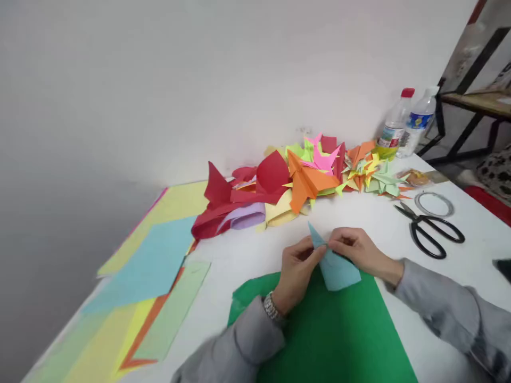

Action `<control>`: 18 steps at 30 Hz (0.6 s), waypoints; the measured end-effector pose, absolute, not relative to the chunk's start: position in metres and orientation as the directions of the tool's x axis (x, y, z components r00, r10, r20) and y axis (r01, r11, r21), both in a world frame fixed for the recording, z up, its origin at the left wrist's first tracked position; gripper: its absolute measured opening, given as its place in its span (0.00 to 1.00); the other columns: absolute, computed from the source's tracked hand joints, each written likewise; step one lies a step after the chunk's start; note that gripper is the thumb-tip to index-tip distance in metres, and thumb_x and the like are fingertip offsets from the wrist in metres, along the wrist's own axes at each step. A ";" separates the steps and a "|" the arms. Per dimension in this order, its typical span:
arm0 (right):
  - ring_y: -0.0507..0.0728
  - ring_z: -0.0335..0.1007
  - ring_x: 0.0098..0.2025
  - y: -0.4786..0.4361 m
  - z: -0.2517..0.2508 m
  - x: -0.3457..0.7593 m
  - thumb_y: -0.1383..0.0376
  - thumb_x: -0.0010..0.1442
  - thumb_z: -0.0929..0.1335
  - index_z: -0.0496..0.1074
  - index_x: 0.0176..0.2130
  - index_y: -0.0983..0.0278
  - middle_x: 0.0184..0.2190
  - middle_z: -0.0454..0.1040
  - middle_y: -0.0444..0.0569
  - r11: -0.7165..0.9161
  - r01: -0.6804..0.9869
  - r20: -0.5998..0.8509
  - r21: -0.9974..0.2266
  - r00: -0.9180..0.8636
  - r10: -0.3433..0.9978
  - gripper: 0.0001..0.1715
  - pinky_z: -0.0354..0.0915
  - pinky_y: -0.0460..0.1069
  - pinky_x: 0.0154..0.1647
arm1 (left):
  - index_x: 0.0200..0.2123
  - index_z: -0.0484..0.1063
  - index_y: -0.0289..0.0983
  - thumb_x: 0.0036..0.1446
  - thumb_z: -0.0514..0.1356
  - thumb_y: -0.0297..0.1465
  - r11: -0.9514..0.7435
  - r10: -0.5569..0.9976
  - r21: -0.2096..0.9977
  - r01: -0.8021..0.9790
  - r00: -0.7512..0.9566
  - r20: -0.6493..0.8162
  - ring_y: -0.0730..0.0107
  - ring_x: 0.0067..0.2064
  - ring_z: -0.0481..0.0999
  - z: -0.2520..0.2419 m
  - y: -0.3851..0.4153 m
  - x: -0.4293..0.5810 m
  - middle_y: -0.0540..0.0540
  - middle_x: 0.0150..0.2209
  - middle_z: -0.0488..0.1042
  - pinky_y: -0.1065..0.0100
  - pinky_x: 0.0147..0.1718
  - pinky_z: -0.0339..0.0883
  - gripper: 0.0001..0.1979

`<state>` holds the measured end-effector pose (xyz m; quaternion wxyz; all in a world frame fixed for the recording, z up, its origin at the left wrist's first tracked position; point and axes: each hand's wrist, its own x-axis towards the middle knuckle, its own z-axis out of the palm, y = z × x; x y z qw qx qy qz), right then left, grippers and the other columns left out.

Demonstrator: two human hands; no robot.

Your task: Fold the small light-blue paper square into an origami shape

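Observation:
A light blue folded paper (338, 271) is held between both hands, its narrow point up and its wider part hanging below the fingers. My left hand (296, 270) pinches it at the left edge near the middle. From the right, my right hand (359, 249) closes thumb and fingers on the same spot, so the fold between the fingertips is partly hidden. Beneath the hands lies a large green sheet (339, 330) on the white table (227, 260).
Folded paper shapes, among them an orange one (307, 181), pile up along the wall. Black scissors (433, 229), a wire coil (434, 204) and two bottles (393, 127) stand or lie at right. Coloured sheets (147, 266) cover the left side.

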<state>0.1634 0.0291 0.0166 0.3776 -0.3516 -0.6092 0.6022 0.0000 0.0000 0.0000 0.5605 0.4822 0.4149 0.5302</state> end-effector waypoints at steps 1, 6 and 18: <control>0.49 0.51 0.22 0.028 0.016 0.163 0.49 0.54 0.69 0.67 0.25 0.65 0.19 0.60 0.40 0.041 -0.024 0.047 -0.999 -0.462 0.886 0.22 0.49 0.46 0.23 | 0.27 0.77 0.33 0.52 0.65 0.33 -0.023 0.996 0.982 -0.189 0.078 0.039 0.73 0.32 0.66 0.000 0.000 0.000 0.48 0.27 0.70 0.71 0.31 0.62 0.08; 0.50 0.55 0.24 0.026 0.017 0.163 0.49 0.55 0.68 0.68 0.25 0.64 0.20 0.63 0.41 0.035 -0.044 0.052 -0.998 -0.455 0.889 0.21 0.53 0.46 0.24 | 0.26 0.77 0.34 0.52 0.64 0.34 -0.017 0.998 0.982 -0.189 0.055 0.028 0.72 0.31 0.67 0.004 0.000 0.002 0.48 0.27 0.72 0.71 0.31 0.63 0.09; 0.49 0.52 0.22 0.022 0.012 0.160 0.49 0.57 0.67 0.66 0.27 0.64 0.19 0.60 0.39 0.059 0.010 0.048 -0.998 -0.442 0.895 0.21 0.49 0.45 0.22 | 0.22 0.76 0.34 0.47 0.67 0.37 -0.038 0.999 0.994 -0.102 0.035 0.042 0.73 0.28 0.66 0.007 0.002 -0.002 0.48 0.24 0.70 0.71 0.27 0.60 0.12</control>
